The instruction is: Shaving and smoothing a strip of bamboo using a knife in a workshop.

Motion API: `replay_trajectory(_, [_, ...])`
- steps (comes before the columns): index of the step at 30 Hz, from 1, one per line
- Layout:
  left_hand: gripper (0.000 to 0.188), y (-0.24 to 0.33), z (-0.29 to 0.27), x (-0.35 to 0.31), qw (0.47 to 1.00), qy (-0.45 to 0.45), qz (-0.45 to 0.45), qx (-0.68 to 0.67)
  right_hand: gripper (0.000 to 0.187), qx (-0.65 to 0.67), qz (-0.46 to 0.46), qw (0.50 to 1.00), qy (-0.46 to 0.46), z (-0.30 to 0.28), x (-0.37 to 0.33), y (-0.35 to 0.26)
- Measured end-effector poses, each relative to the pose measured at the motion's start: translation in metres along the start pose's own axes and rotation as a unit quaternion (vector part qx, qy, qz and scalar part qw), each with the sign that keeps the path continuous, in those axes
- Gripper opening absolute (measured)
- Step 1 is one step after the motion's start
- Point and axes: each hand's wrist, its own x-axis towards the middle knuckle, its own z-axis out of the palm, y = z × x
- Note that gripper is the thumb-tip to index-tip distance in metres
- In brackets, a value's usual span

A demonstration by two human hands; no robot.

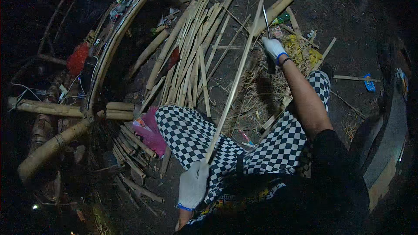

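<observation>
Dim light, near-black corners, fisheye-bent edges, grainy shadows

I hold the left hand low, close to the torso; its fingers are curled in a grip, and the left wrist lies near the lower edge of view. I hold the right hand well forward, fingers likewise curled. The right forearm is bare and slopes forward and leftward from the elbow.

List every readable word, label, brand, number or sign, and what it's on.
None can be read.
Black shirt: yellow-and-white print near the lower edge, too blurred.
Blue wrapper: pale and orange marks, too small.
Orange-and-white scrap: too small to tell if it carries text.
</observation>
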Motion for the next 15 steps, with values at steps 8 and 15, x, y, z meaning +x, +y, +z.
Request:
replay_trajectory(8, [0.031, 0.006, -0.002, 0.018, 0.997, 0.081, 0.005, 0.012, 0.049, 0.512, 0.183, 0.823, -0.166, 0.001, -0.059, -0.052])
replay_trajectory(15, [0.028, 0.000, -0.007, 0.028, 0.996, 0.092, 0.010, 0.013, 0.022, 0.505, 0.153, 0.831, -0.173, -0.001, -0.062, -0.058])
